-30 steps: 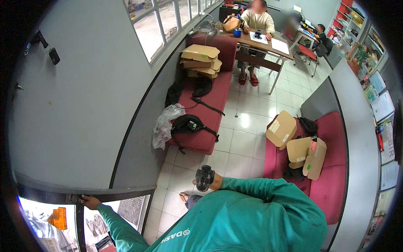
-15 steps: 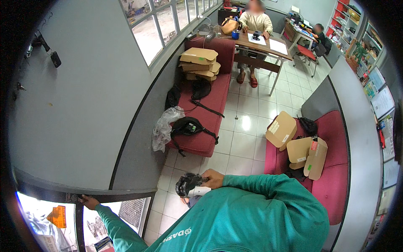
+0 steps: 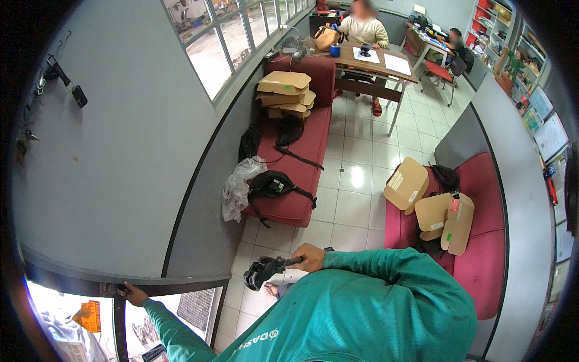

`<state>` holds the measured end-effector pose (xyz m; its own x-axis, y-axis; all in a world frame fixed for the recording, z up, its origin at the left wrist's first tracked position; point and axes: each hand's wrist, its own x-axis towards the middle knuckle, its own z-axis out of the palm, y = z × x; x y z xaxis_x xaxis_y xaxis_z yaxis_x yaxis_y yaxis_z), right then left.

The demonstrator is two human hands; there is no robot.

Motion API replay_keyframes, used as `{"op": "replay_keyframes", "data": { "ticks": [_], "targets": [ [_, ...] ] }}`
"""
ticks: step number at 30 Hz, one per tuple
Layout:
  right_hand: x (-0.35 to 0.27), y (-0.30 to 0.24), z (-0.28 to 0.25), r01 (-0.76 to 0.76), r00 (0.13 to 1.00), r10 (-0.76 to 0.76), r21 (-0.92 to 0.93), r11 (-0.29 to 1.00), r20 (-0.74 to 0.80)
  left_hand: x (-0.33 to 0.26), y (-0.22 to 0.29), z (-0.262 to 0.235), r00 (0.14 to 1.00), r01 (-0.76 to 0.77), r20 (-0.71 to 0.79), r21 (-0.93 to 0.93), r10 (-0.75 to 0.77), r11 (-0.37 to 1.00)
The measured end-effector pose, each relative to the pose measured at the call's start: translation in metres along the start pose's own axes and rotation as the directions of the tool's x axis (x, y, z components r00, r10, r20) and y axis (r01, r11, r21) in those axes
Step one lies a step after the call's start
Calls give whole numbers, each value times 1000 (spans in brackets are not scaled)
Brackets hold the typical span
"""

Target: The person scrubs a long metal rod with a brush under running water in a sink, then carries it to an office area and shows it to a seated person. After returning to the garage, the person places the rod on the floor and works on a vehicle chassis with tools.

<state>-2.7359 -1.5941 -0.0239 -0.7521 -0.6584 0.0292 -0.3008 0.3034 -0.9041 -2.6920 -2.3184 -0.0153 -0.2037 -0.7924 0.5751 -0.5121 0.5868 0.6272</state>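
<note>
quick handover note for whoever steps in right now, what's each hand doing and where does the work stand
Left hand: raised, fingers on the dark top rail of the window frame, at the spot where a vertical bar meets it.
Right hand: gripping a black tool by its handle, head pointing left toward the frame, not touching it.
Done: nothing on the frame can be read as finished from this view.
Left: the tool has not reached the spot that the left hand marks. What kind of tool it is cannot be told.
</note>
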Motion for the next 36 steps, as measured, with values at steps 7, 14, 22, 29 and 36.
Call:
{"op": "replay_keyframes", "data": {
  "ticks": [7,14,22,29,36],
  "targets": [
    [-1,16,10,28,999,-28,-1,1000,18,24,-21,-19,995,-87,-51,66,90,994],
    [-16,27,8,-56,998,56,-61,997,2,-3,2,-5,990,-138,-25,31,139,990],
    [-3,23,20,-27,998,29,-38,999,51,44,-58,-10,902,-420,-63,96,427,902],
    [8,15,27,-82,957,123,-161,984,263,13,-14,-6,997,-75,11,207,75,975],
    [15,10,34,55,954,3,-184,981,300,24,-4,-26,998,52,25,146,-56,988]
  ]
}}
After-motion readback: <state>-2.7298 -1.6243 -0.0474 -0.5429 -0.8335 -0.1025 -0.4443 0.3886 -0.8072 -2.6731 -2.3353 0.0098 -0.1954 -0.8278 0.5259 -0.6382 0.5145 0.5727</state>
